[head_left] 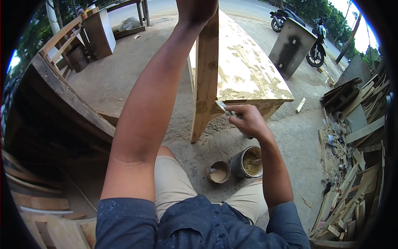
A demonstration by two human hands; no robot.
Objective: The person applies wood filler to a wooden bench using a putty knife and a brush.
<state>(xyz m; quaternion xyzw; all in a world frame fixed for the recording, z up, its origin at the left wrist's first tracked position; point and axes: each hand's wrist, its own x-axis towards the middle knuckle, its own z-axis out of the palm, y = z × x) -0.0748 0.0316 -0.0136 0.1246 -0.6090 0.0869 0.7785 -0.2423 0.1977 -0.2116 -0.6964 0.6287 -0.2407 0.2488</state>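
My right hand [250, 121] is closed around a putty knife [221, 106]. Its blade touches the wooden upright [207, 62] where that meets the edge of a broad wooden panel [244, 58]. Patches of filler cover much of the panel's face. My left hand [198, 7] is at the top of the upright, partly cut off by the frame, and its fingers are hidden. On the ground below stand a small tub of pale liquid [218, 172] and a larger bucket [239, 163] containing brownish paste.
Wood scraps [352, 195] are heaped along the right side. A motorcycle [317, 43] stands behind a dark-stained board [291, 46]. To the left is a large wooden frame [70, 93], with a cabinet [99, 33] farther back. A wood offcut [300, 105] lies on the ground.
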